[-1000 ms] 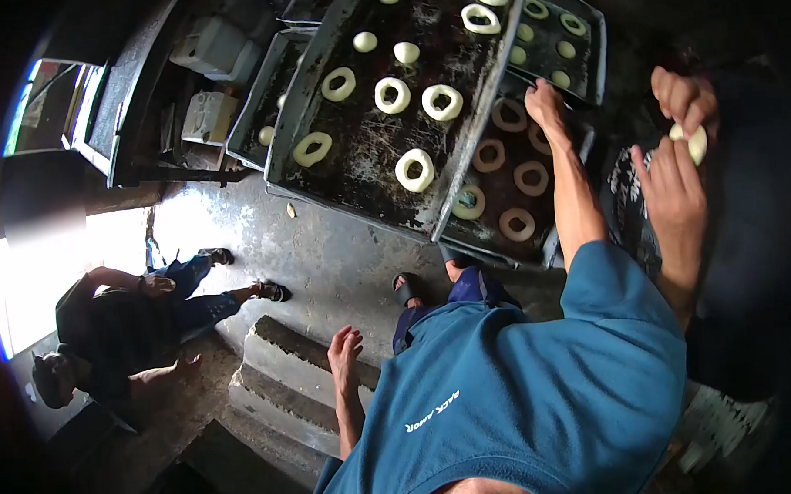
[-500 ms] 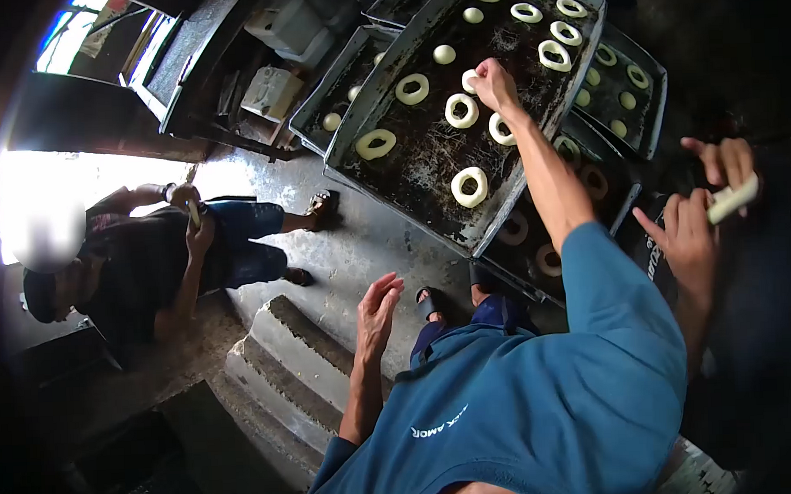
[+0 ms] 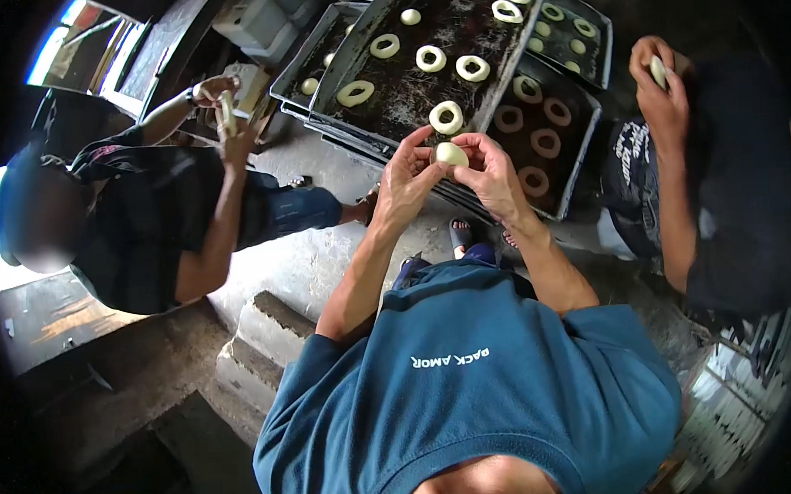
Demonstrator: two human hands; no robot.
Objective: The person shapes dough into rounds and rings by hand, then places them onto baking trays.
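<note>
A pale, round dough ball is held up between my two hands, in front of my chest. My left hand pinches it from one side, with thumb and fingertips on the dough. From the other side, the thumb and fingers of my right hand close on it too. Just beyond my fingertips, a dough ring lies near the closest corner of a dark baking tray. More rings and a few uncut balls are spread over that tray. Part of the tray's near corner is hidden behind my hands.
A lower tray with several rings sits to the right, and another tray stands behind it. Co-workers stand left and right; each holds dough, a left piece and a right piece. Concrete steps are at lower left.
My right hand has come back from the tray with the dough ball. My left hand has risen to meet it, and both now hold it. Both co-workers' hands have shifted.
</note>
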